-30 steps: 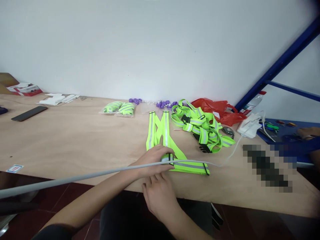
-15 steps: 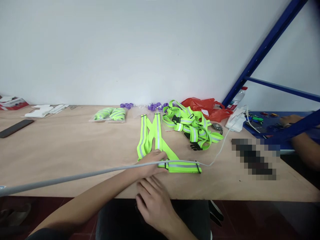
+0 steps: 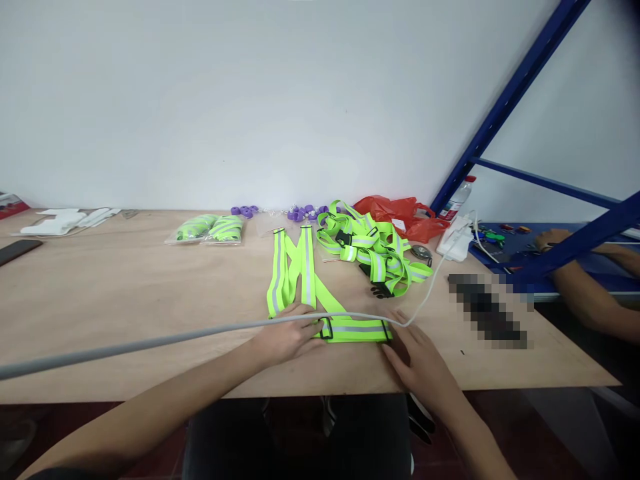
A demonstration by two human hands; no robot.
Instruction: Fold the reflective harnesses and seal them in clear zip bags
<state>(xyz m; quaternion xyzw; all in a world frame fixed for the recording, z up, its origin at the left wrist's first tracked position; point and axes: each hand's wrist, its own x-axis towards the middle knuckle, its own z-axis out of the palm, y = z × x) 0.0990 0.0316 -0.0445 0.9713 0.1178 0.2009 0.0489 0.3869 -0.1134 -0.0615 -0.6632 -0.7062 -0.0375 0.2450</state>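
A neon-green strap harness with grey reflective stripes (image 3: 307, 270) lies on the table, its lower band (image 3: 355, 330) running sideways near the front edge. My left hand (image 3: 290, 333) is closed on the left end of that band, beside a black buckle (image 3: 327, 328). At the band's right end, my right hand (image 3: 417, 353) rests with its fingers apart, the fingertips by a second black slider (image 3: 386, 331). A grey cable (image 3: 200, 331) crosses in front of the left hand and the band.
Tangled green straps (image 3: 380, 250) lie behind on the right, near a red bag (image 3: 400, 217) and a bottle (image 3: 457, 199). Two bagged straps (image 3: 225, 229) and purple pieces (image 3: 303, 213) sit toward the wall. Another person's arm (image 3: 585, 287) is beyond the blue frame (image 3: 510, 93).
My right hand has moved up and right from the table's front edge to the band's right end. My left hand stays at the band's left end. The view has shifted slightly.
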